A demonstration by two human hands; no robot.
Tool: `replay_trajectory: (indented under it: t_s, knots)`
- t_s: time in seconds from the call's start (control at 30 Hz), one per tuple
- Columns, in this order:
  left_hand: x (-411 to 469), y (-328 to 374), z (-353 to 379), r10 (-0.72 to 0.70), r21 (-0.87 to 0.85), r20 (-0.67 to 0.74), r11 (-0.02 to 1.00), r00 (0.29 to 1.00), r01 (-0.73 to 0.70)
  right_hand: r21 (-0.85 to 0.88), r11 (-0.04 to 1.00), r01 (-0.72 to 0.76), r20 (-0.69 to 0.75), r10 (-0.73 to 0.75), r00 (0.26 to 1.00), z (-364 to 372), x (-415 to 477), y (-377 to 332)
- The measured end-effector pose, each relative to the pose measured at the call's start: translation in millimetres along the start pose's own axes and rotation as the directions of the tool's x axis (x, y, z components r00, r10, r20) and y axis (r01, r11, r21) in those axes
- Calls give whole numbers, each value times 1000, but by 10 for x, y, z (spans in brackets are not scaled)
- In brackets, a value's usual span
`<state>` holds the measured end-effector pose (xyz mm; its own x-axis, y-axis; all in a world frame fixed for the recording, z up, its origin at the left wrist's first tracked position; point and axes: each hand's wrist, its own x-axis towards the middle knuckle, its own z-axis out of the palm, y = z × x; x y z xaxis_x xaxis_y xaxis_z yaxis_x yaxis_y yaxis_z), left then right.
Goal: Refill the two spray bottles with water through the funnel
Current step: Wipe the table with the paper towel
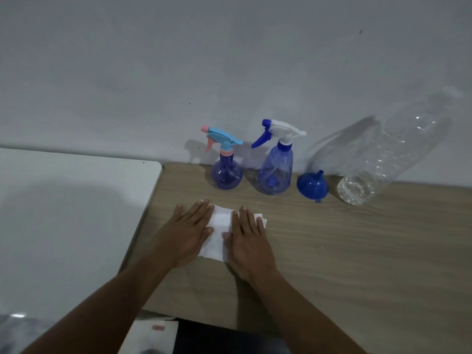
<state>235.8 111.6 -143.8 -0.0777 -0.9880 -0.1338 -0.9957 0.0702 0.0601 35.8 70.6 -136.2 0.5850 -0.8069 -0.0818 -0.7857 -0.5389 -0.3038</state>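
Two blue spray bottles stand at the back of the wooden table (357,251) by the wall. The round one (226,175) has a light-blue and pink trigger head. The taller cone-shaped one (275,172) has a white and blue head. A blue funnel (312,186) sits upside down to their right, spout up. Farther right stands a large clear plastic bottle (388,154) with a white cap and water in it. My left hand (189,233) and my right hand (249,241) lie flat, fingers straight, on a white cloth (219,233) near the table's left front.
A white surface (76,213) adjoins the wooden table on the left. The grey wall runs right behind the bottles. Some blurred items lie low at the frame's bottom left.
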Motion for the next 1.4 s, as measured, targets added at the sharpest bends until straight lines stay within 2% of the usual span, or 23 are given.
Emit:
replay_trajectory:
  t_s: [0.07, 0.27, 0.57, 0.67, 0.73, 0.8, 0.9, 0.97, 1.13, 1.4]
  knots:
    - [1, 36, -20, -30, 38, -9, 999, 999, 31, -22, 1000, 18, -21, -19, 1000, 51, -2, 47]
    - [18, 175, -110, -120, 61, 51, 991, 991, 117, -1, 996, 89, 34, -89, 995, -106, -29, 177]
    - [30, 264, -140, -154, 84, 55, 985, 987, 149, -55, 993, 102, 191, -90, 977, -211, 8, 324]
    - [32, 201, -150, -127, 82, 79, 989, 989, 120, -59, 995, 79, 142, -70, 987, -205, 28, 218]
    - [31, 157, -162, -125, 78, 111, 990, 986, 117, 5, 998, 62, 74, -63, 995, -121, 28, 57]
    - [32, 136, -171, -103, 77, 101, 992, 990, 95, 56, 998, 35, 87, -40, 995, -21, -4, -116]
    - [46, 90, -120, -59, 52, 77, 997, 995, 55, 18, 1000, 11, 27, -12, 1000, 136, -6, -175]
    - [37, 85, -97, -46, 44, 63, 998, 997, 43, 1, 999, 51, 9, -51, 999, 167, -37, -115]
    - [49, 115, -113, -34, 41, 69, 999, 997, 32, 23, 990, 138, 7, -138, 990, -3, -73, 12]
    - [92, 197, -123, -76, 18, 77, 997, 994, 75, -10, 983, 186, 75, -184, 980, 35, -29, 143]
